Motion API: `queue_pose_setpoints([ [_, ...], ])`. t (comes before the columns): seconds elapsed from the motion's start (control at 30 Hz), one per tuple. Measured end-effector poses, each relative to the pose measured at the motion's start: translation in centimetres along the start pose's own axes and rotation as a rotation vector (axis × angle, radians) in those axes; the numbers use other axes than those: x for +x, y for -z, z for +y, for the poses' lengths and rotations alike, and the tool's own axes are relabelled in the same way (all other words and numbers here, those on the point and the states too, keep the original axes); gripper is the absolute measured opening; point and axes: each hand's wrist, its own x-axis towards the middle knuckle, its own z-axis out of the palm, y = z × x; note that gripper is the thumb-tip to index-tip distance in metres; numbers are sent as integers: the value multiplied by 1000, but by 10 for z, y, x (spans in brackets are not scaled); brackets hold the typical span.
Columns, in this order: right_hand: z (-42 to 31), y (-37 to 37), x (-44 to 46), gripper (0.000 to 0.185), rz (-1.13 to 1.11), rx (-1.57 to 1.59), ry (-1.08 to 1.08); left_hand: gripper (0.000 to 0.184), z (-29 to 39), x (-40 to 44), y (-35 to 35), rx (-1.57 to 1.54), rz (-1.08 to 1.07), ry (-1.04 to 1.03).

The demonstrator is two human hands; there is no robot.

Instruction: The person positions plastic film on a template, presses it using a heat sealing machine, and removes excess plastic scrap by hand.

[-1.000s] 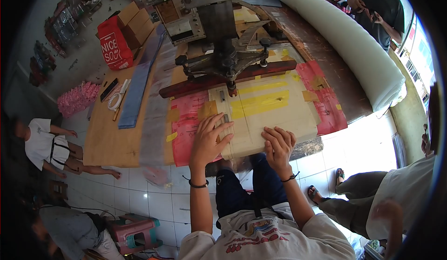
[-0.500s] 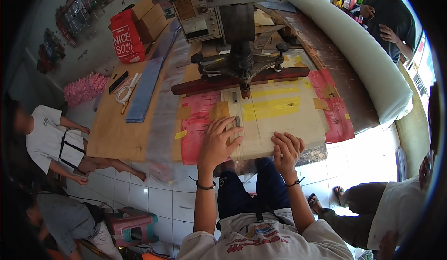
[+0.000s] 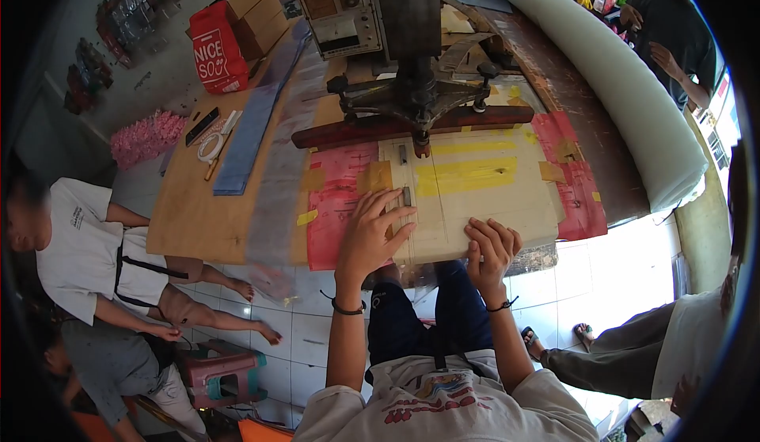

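My left hand [image 3: 371,232] rests with spread fingers on the left part of a cream board [image 3: 467,212], its fingertips by a small grey metal strip [image 3: 407,197]. My right hand [image 3: 489,254] lies on the board's near edge, fingers bent and close together, thumb beside them; whether it grips the edge cannot be made out. Yellow tape [image 3: 465,176] crosses the board, and red sheets [image 3: 342,197] flank it. Just beyond my hands, a dark red press bar [image 3: 475,117] hangs from a black machine head over the board's far part.
A white roll [image 3: 609,86] lies along the right side. Blue strips [image 3: 257,129], a tape ring [image 3: 210,147], a phone [image 3: 203,126] and a red bag [image 3: 215,54] are on the left. People are at the left, lower right and upper right. A stool [image 3: 226,375] stands lower left.
The view has shifted, so the table and machine appear further right. My hands keep their places on the board. The person in white at the left has come nearer.
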Motion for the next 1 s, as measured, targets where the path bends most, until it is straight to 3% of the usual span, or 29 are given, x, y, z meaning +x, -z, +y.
queue_pose_setpoints([
  [1.0, -4, 6, 2, 22, -62, 21, -30, 28, -4, -2, -2, -36, -7, 19],
])
